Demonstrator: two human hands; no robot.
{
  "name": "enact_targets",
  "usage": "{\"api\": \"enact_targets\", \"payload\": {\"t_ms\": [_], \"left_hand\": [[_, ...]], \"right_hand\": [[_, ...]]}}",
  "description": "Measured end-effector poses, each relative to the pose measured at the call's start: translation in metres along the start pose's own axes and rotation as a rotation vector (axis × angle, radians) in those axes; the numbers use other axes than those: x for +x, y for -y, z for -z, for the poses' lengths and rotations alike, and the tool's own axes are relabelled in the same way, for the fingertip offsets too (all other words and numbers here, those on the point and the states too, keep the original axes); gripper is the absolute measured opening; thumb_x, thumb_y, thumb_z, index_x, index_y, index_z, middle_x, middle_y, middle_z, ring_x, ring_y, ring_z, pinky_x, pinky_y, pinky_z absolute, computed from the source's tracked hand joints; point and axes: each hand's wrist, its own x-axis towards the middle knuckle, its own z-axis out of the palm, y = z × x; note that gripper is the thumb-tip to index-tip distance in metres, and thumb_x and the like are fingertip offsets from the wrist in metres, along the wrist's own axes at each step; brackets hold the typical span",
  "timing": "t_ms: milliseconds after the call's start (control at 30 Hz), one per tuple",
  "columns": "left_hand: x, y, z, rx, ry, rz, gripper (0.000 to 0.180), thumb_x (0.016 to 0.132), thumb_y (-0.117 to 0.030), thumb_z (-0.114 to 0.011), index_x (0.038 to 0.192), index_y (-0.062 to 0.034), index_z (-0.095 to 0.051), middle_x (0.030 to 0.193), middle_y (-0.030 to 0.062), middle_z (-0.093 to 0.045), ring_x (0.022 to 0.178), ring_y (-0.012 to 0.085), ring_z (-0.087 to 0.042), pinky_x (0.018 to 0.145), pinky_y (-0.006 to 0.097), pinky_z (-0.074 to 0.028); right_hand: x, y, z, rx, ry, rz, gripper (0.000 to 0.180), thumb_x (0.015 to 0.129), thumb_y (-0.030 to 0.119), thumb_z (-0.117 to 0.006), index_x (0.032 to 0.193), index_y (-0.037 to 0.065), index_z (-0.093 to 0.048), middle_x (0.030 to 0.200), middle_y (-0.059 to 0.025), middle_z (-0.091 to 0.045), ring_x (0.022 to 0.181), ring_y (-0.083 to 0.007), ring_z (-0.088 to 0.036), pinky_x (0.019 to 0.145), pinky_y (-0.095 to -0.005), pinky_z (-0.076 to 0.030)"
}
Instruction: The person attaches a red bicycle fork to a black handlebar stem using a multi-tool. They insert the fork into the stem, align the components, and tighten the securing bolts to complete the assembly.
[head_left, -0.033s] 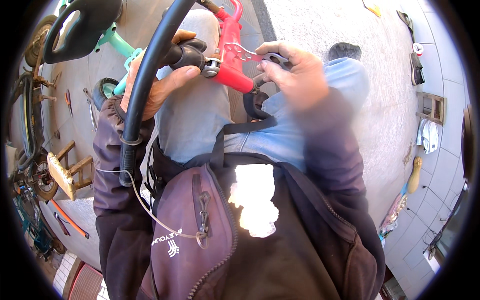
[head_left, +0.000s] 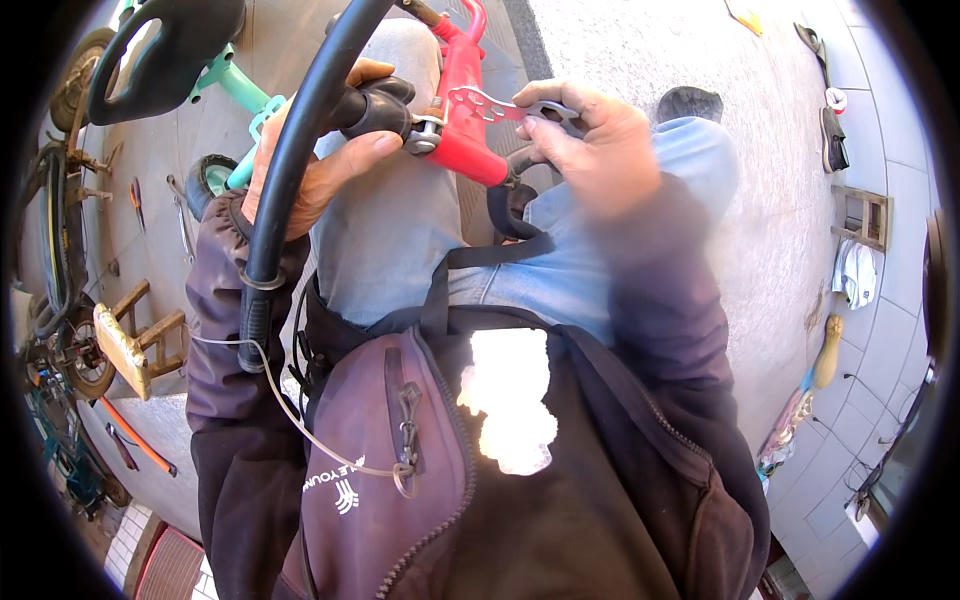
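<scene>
My left hand point(head_left: 310, 185) is closed round the black stem joint point(head_left: 380, 110) where a curved black handlebar point(head_left: 290, 160) passes over it. Beside its thumb, a metal clamp bolt point(head_left: 425, 134) sits against the red frame tube point(head_left: 462, 120). My right hand point(head_left: 600, 140) pinches a flat metal wrench with several holes point(head_left: 545, 110) between thumb and fingers. The wrench's far end reaches over the red tube near the clamp; whether it grips a nut cannot be made out. The frame rests between my knees.
A mint-green frame point(head_left: 235, 85) with a black seat point(head_left: 165, 60) stands at far left. Tools point(head_left: 182, 220) lie on the floor below it, near a small wooden stool point(head_left: 125, 350). Along the right wall are shoes point(head_left: 832, 135) and a wooden stool point(head_left: 865, 218).
My right hand has shifted very slightly to the right on the wrench. The left hand and the red frame look the same.
</scene>
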Motion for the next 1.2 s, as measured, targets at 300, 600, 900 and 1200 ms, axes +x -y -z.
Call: {"api": "enact_targets", "payload": {"t_ms": [300, 600, 900, 1200], "left_hand": [[-0.002, 0.003, -0.002, -0.014, -0.017, -0.016, 0.06, 0.079, -0.015, -0.078, 0.131, 0.0005, -0.054, 0.12, 0.0149, -0.061, 0.114, 0.0222, -0.057, 0.106, 0.039, -0.038], [-0.003, 0.004, -0.003, -0.033, -0.024, -0.017, 0.058, 0.08, -0.015, -0.077, 0.131, -0.0001, -0.053, 0.118, 0.0139, -0.062, 0.113, 0.0214, -0.057, 0.105, 0.039, -0.039], [-0.003, 0.006, -0.003, -0.012, -0.025, -0.044, 0.058, 0.081, -0.018, -0.078, 0.132, -0.0032, -0.054, 0.116, 0.0142, -0.064, 0.111, 0.0227, -0.061, 0.104, 0.039, -0.042], [-0.004, 0.006, -0.004, -0.037, -0.021, -0.054, 0.055, 0.083, -0.018, -0.075, 0.133, -0.0039, -0.054, 0.114, 0.0135, -0.064, 0.11, 0.0216, -0.061, 0.104, 0.039, -0.043]], "right_hand": [[0.011, 0.022, 0.002, -0.073, 0.007, 0.285, 0.02, 0.084, 0.008, -0.069, 0.104, 0.007, -0.068, 0.08, -0.0027, -0.068, 0.071, -0.007, -0.062, 0.065, -0.0237, -0.051], [0.011, 0.035, -0.003, 0.058, 0.108, 0.216, 0.018, 0.085, 0.008, -0.071, 0.103, 0.004, -0.068, 0.07, -0.0011, -0.063, 0.064, -0.0036, -0.059, 0.059, -0.0213, -0.048], [0.012, 0.035, -0.003, -0.163, 0.121, 0.417, 0.016, 0.086, 0.01, -0.071, 0.1, 0.002, -0.07, 0.081, -0.0098, -0.07, 0.072, -0.0132, -0.069, 0.066, -0.0261, -0.053], [-0.01, 0.012, -0.013, -0.014, -0.015, 0.376, 0.017, 0.086, 0.002, -0.069, 0.104, 0.001, -0.07, 0.084, -0.0082, -0.069, 0.072, -0.0118, -0.064, 0.067, -0.0237, -0.051]]}}
